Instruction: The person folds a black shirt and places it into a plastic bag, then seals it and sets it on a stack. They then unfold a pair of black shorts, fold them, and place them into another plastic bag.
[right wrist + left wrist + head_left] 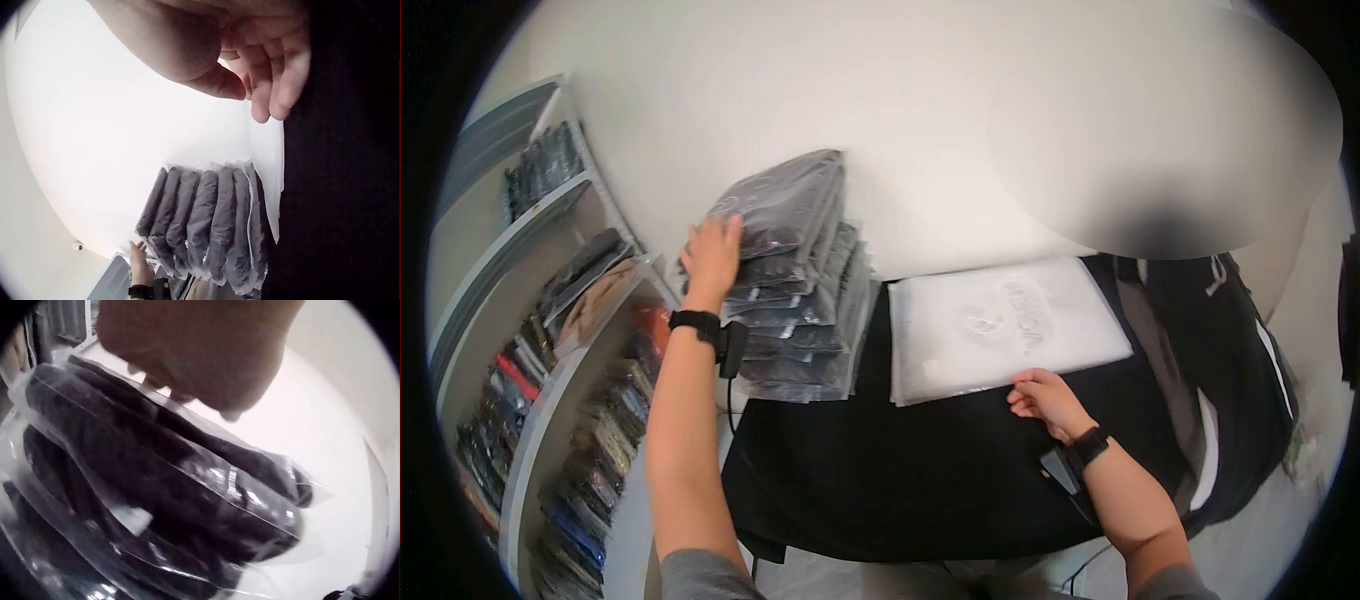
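A tall stack of dark garments in clear plastic bags point(795, 290) stands at the left of the black-covered table. My left hand point(715, 258) rests on the left side of the top bagged garment point(785, 200), fingers extended over it. In the left wrist view the palm point(200, 344) hides most of that contact. A pile of flat frosted plastic bags point(1010, 325) with printed lettering lies to the right of the stack. My right hand point(1048, 398) is at its near edge, fingers loosely bent; the right wrist view shows nothing between thumb and fingers point(269, 81).
Shelves point(550, 210) packed with bagged clothing stand along the left. Black cloth point(870, 480) covers the table, and a dark garment with white stripes point(1190, 360) lies at its right end. A white wall point(940, 130) rises behind.
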Motion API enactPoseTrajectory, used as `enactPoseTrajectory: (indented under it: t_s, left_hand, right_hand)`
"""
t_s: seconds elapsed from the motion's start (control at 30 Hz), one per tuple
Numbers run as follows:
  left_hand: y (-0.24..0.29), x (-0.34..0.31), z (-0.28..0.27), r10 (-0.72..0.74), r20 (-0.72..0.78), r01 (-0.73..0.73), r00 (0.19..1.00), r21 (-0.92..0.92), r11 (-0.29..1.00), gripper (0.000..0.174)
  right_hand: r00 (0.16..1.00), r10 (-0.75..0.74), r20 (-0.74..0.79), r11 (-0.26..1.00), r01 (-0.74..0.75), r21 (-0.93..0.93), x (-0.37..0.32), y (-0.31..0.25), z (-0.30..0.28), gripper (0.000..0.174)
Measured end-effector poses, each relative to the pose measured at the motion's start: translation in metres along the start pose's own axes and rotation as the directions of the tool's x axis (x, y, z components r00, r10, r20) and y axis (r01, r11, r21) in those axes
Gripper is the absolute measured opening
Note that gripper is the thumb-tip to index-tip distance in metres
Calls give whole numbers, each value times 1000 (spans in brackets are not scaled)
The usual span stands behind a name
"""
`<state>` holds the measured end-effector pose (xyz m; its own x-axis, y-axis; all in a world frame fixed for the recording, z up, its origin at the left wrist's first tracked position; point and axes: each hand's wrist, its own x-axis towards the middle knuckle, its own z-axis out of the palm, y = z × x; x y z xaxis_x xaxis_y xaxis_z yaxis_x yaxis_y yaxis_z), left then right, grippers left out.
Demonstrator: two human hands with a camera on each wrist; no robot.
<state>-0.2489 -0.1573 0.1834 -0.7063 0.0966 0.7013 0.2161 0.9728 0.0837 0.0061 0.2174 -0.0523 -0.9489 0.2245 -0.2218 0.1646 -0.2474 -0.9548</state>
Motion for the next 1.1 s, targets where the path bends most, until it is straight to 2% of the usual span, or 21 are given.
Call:
enactPoseTrajectory:
  t_s: [0.03, 0.07, 0.1, 0.13, 0.17, 0.27, 0.37, 0.43, 0.47, 0.5, 0.6, 0.63, 0.67, 0.7, 0.77, 0.8, 0.83, 0.9, 0.93, 1.0, 1.1]
  left_hand:
    - [7, 1, -7, 139, -214, -165, 967, -109, 980, 43]
    - [19, -4, -8, 208, -425, -300, 881, -162, 940, 29]
    - [43, -19, -19, 248, -493, -334, 834, -93, 938, 20]
    - [70, -37, -30, 254, -474, -345, 843, -114, 932, 17]
    - [91, -52, -31, 241, -487, -404, 839, -262, 876, 16]
    - [145, -104, -23, 229, -203, -306, 952, -628, 716, 21]
    - [170, -157, 9, 285, 72, -108, 956, -815, 570, 26]
    - [180, -189, 30, 281, 359, 193, 890, -854, 483, 24]
    - [183, -205, 38, 290, 539, 409, 791, -818, 405, 22]
    - [186, -216, 43, 294, 645, 529, 705, -755, 387, 22]
    - [191, -246, 49, 331, 706, 641, 626, -708, 296, 22]
    - [189, -253, 58, 334, 747, 741, 575, -648, 174, 21]
    - [187, -259, 66, 342, 783, 822, 520, -567, 49, 21]
    - [186, -262, 74, 346, 787, 830, 511, -556, 41, 21]
    - [180, -266, 88, 302, 826, 874, 476, -482, -59, 20]
    - [177, -266, 92, 318, 827, 884, 463, -456, -101, 18]
    - [175, -266, 96, 316, 832, 889, 455, -443, -114, 18]
    - [173, -265, 100, 352, 806, 879, 477, -425, -218, 17]
    - [172, -265, 100, 361, 804, 881, 473, -430, -198, 16]
    - [173, -265, 97, 388, 789, 879, 477, -436, -193, 16]
    - [174, -265, 92, 416, 771, 874, 483, -450, -182, 16]
  right_hand:
    - [1000, 1, -1, 1000, -1, 9, 1, 2, 0, 13]
    - [1000, 0, 13, 1000, 0, 16, 1, 2, 0, 14]
    - [1000, 0, 17, 1000, -1, 25, 1, 2, 0, 15]
    - [1000, -11, 14, 999, 10, 32, 3, 4, 0, 16]
    - [1000, -22, 11, 999, 21, 37, 3, 6, -1, 16]
    - [1000, -19, -15, 996, 20, 89, 1, 3, -3, 17]
    - [997, -33, -77, 989, 43, 141, -1, -2, -8, 18]
    - [985, -61, -159, 962, 101, 254, 6, -8, -22, 19]
    - [966, -97, -241, 936, 171, 307, 7, -13, -33, 19]
    - [937, -128, -325, 904, 245, 350, 6, -22, -44, 19]
    - [802, -245, -544, 695, 537, 478, 6, -37, -106, 16]
    - [747, -277, -605, 610, 623, 490, 5, -38, -132, 16]
    - [711, -258, -654, 540, 667, 513, 0, -39, -157, 18]
    - [676, -237, -698, 468, 709, 528, -6, -42, -176, 21]
    - [596, -30, -802, 310, 769, 560, -31, -57, -181, 32]
    - [690, -5, -724, 223, 707, 671, -30, -48, -204, 42]
    - [756, 48, -652, 69, 649, 758, -34, -46, -206, 45]
    - [679, 242, -693, -6, 715, 699, -35, -52, -199, 44]
    - [678, 242, -694, 6, 715, 699, -33, -49, -200, 44]
    - [602, 284, -746, -13, 781, 625, -24, -40, -204, 41]
    - [603, 238, -761, 28, 779, 626, -24, -36, -207, 35]
